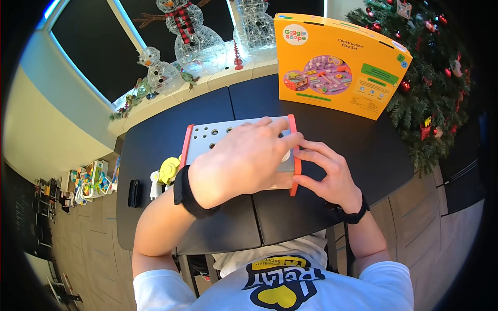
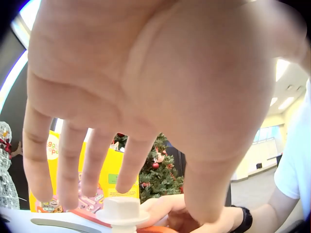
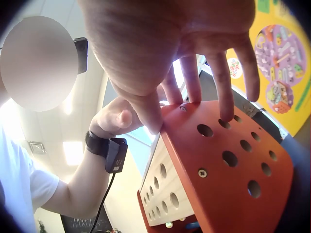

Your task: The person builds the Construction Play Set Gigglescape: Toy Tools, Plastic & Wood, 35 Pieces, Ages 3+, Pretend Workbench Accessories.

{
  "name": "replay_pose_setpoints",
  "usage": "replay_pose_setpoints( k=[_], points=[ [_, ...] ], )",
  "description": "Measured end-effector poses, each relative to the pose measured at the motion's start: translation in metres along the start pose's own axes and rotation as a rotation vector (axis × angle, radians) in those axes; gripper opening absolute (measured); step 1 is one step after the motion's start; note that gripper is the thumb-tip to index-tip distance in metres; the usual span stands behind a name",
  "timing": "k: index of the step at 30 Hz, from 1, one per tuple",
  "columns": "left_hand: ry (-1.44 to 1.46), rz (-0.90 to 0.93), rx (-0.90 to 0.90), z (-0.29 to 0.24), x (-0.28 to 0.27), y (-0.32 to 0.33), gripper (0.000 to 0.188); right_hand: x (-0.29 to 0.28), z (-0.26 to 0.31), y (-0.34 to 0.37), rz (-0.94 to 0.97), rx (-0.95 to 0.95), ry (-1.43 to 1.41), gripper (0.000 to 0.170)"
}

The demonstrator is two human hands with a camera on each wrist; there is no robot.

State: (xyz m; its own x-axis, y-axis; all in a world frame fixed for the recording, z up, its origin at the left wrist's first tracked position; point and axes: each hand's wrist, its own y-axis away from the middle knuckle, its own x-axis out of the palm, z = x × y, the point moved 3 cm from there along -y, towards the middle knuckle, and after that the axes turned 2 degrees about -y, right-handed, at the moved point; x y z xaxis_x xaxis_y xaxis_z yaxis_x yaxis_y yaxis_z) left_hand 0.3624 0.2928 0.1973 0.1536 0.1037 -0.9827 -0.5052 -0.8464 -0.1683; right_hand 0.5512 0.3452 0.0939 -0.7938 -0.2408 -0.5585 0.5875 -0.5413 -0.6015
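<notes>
A toy workbench box (image 1: 196,147) with a holed light top and red end panels stands on the dark table. Over its top reaches my left hand (image 1: 244,155), fingers extended and spread toward the right end panel (image 1: 296,181). Under that palm, in the left wrist view, a white plastic bolt (image 2: 121,209) stands head up. My right hand (image 1: 332,171) rests its thumb and fairly straight fingertips against the right end panel, which the right wrist view shows as a red holed board (image 3: 218,155). The left hand hides much of the top.
A yellow play set carton (image 1: 342,67) stands at the back right, before a Christmas tree (image 1: 430,98). Left of the toy box lie a yellow-green toy piece (image 1: 169,169), a white piece (image 1: 155,185) and a small black case (image 1: 134,193). Snowman figures (image 1: 194,41) line the window sill.
</notes>
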Motion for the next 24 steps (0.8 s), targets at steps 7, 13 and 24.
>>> replay_pose_setpoints(
  k=[7, 13, 24],
  points=[
    [-0.117, 0.481, -0.332, -0.010, 0.005, -0.021, 0.040, 0.001, -0.003, 0.001, 0.000, -0.016, 0.022, 0.044],
    [0.052, -0.153, 0.251, 0.007, 0.006, -0.001, 0.040, 0.000, -0.003, 0.001, 0.005, -0.015, 0.037, 0.045],
    [-0.047, 0.243, -0.060, -0.001, 0.009, -0.016, 0.022, 0.001, -0.003, 0.000, 0.003, -0.017, 0.021, 0.045]
  ],
)
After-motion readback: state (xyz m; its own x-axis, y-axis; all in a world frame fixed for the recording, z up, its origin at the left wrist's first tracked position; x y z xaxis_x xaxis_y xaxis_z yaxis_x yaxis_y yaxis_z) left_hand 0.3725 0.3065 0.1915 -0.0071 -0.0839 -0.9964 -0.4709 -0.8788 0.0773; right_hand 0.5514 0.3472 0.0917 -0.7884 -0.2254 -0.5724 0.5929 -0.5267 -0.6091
